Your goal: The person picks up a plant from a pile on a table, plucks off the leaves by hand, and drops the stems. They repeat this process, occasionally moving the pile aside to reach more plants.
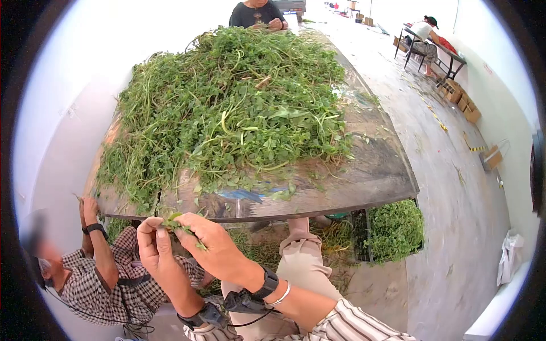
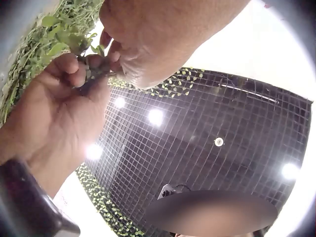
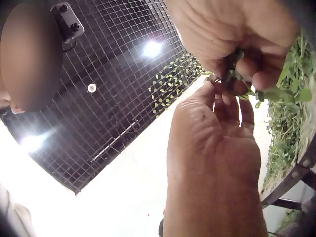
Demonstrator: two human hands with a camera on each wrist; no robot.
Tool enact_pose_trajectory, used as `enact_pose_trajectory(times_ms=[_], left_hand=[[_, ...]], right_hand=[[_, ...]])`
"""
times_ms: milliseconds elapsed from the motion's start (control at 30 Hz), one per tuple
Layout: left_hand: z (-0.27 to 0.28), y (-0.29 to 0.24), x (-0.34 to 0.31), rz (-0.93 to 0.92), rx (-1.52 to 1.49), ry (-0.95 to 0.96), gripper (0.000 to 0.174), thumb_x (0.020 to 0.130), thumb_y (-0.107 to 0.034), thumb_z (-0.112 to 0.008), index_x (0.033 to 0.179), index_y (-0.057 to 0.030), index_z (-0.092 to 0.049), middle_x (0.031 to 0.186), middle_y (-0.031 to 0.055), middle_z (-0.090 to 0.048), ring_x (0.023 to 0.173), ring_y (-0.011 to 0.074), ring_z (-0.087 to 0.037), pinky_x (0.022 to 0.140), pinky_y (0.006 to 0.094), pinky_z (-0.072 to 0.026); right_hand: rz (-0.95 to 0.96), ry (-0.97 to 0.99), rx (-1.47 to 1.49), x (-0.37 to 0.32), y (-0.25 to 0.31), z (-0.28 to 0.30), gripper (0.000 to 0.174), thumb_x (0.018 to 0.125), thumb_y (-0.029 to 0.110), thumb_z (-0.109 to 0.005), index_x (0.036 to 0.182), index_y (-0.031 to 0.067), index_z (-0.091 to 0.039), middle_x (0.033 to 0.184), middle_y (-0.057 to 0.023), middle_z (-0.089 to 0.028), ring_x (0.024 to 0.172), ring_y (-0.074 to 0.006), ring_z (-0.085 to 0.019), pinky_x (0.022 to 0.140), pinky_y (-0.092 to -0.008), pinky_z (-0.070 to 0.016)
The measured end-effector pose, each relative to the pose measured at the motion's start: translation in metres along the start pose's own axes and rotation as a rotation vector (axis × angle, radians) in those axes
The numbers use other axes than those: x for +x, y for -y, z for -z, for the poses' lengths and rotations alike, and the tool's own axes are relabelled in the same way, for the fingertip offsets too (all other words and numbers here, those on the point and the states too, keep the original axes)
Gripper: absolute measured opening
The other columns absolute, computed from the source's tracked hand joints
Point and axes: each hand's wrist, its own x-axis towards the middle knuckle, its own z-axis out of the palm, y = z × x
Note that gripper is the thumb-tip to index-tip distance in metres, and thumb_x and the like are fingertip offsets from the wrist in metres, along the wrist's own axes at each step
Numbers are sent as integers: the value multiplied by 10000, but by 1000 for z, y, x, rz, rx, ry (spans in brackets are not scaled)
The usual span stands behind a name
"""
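A small leafy green sprig (image 1: 177,225) is between my two hands, just off the near edge of the table. My left hand (image 1: 165,256) pinches it with thumb and curled fingers; in the left wrist view the left fingers close round dark green leaves (image 2: 90,69). From the right, my right hand (image 1: 211,245) pinches the same sprig, its fingertips against the left ones. In the right wrist view, leaves (image 3: 281,95) stick out past the fingers, and part of the stem is hidden in the grip. A big heap of leafy stems (image 1: 227,108) covers much of the table.
The wooden table (image 1: 375,170) has a rounded near edge above my lap. Below its right side stands a dark crate (image 1: 360,236) of greens (image 1: 395,230). A person in checks (image 1: 114,278) sits at my left; another person (image 1: 256,14) is at the far end.
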Motion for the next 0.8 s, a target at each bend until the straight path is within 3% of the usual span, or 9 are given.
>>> enact_pose_trajectory(times_ms=[133,367,433,567,667,733,800], left_hand=[[0,-4,0,17,73,75,152,877,-92,-570,988,8,-542,871,-2,-518,794,73,-473,730,195,-384],[9,1,0,9,131,3,128,856,-94,-606,925,5,-564,821,-17,-506,736,64,-451,653,184,-372],[11,2,0,4,141,14,126,854,-93,-608,916,7,-562,811,-18,-500,732,63,-445,644,183,-367],[10,0,-4,-183,339,-4,99,807,-47,-640,852,16,-577,782,2,-499,706,83,-456,620,191,-362],[5,-3,-6,-327,504,-32,90,766,-14,-664,833,13,-611,781,25,-519,688,105,-477,587,207,-369],[4,-4,-8,-404,568,-42,95,746,-2,-675,829,8,-630,784,38,-533,681,117,-488,570,217,-373],[4,-3,-8,-468,646,-30,128,737,-4,-685,861,-2,-652,795,57,-553,680,131,-507,557,231,-389]], right_hand=[[14,-28,-16,-2,-6,-1,237,868,107,-532,1038,-58,-522,961,-193,-559,844,-328,-556,745,-344,-451],[-35,16,-22,0,4,0,210,833,90,-557,982,-59,-548,889,-182,-574,815,-331,-567,732,-356,-456],[84,-56,-59,-1,0,0,199,816,79,-563,955,-63,-561,854,-179,-583,785,-323,-568,731,-355,-455],[136,-67,-96,-1,3,1,191,806,66,-561,947,-62,-570,834,-178,-589,751,-308,-566,708,-345,-458],[53,-30,-84,-1,4,3,184,803,56,-555,945,-59,-571,826,-178,-587,725,-294,-564,677,-331,-459],[3,-81,-54,-2,5,3,149,796,67,-543,888,-50,-550,804,-210,-566,701,-386,-529,617,-372,-443],[-7,-96,-19,-2,7,2,140,805,69,-541,877,-51,-543,770,-204,-552,665,-348,-532,603,-364,-437]])
